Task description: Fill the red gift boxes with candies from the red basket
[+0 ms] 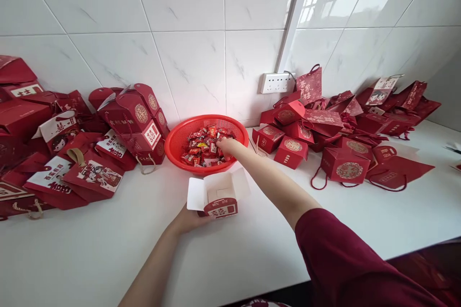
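An open gift box [221, 208], red outside and white inside, stands on the white counter with its flaps spread. My left hand [190, 219] grips it from the left, low on its side. Behind the box is a red plastic basket [173, 153] holding a heap of small wrapped candies [206, 149], mostly red with a yellow one among them. My right hand [226, 147] reaches down into the right part of that heap, fingers curled together at the candies. What its fingertips hold, if anything, is hidden.
Folded red gift boxes [133, 120] and bags crowd the counter on the left. More red boxes [349, 165] with cord handles are piled on the right. A white power strip [277, 83] is fixed to the tiled wall [187, 72] behind.
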`<state>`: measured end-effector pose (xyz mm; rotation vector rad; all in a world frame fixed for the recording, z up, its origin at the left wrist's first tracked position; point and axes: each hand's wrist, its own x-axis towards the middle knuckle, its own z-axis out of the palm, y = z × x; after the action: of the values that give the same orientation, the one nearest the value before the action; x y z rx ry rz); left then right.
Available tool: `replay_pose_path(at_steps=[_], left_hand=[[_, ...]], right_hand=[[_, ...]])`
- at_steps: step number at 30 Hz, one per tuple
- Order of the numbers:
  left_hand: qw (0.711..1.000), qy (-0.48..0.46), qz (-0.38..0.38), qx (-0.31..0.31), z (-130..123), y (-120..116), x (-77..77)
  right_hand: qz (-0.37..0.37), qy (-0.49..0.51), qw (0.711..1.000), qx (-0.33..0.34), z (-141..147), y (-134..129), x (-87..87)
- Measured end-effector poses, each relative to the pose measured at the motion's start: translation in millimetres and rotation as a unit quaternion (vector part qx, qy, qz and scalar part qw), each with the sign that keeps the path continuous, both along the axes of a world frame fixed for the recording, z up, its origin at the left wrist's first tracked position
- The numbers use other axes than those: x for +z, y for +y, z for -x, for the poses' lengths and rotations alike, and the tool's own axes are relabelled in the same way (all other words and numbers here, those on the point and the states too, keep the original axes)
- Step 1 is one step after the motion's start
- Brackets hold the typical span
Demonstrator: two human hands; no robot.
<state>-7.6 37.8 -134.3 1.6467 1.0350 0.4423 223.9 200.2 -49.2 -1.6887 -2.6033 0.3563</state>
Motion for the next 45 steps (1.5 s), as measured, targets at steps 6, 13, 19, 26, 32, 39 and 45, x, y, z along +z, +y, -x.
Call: replay_pose_path(at_steps=[6, 13, 19, 26, 32, 39, 45], left_hand=[[1.0, -0.004, -0.014, -0.003, -2.6, 0.5, 1.7], [0.999, -0.018, -0.031, -0.017, -2.5, 0.2, 2.8], [0.999, -0.033, -0.014, -0.024, -3.7, -0.1, 4.3], [0.999, -0.039, -0.019, -0.025, -4.8, -1.7, 5.6], [0.998, -0.056, 0.007, -0.026, -5.4, -3.5, 4.7], [0.998, -0.046, -0.038, -0.026, -7.8, -6.0, 11.6], [0.997, -0.062, -0.041, -0.034, -7.3, -4.2, 8.7]], right_hand=[[0.013, 0.11, 0.993, -0.045, -21.0, -8.4, 4.3], [0.024, 0.361, 0.932, -0.014, -37.4, -47.3, 7.1], [0.199, 0.654, 0.727, 0.064, -42.0, -97.8, 17.0], [0.221, 0.635, 0.738, 0.051, -33.8, -130.3, 35.3], [0.232, 0.528, 0.812, 0.095, -33.6, -144.0, 48.0], [0.143, 0.331, 0.921, 0.146, -35.3, -152.5, 59.3], [0.156, 0.274, 0.938, 0.144, -33.7, -152.9, 56.8]])
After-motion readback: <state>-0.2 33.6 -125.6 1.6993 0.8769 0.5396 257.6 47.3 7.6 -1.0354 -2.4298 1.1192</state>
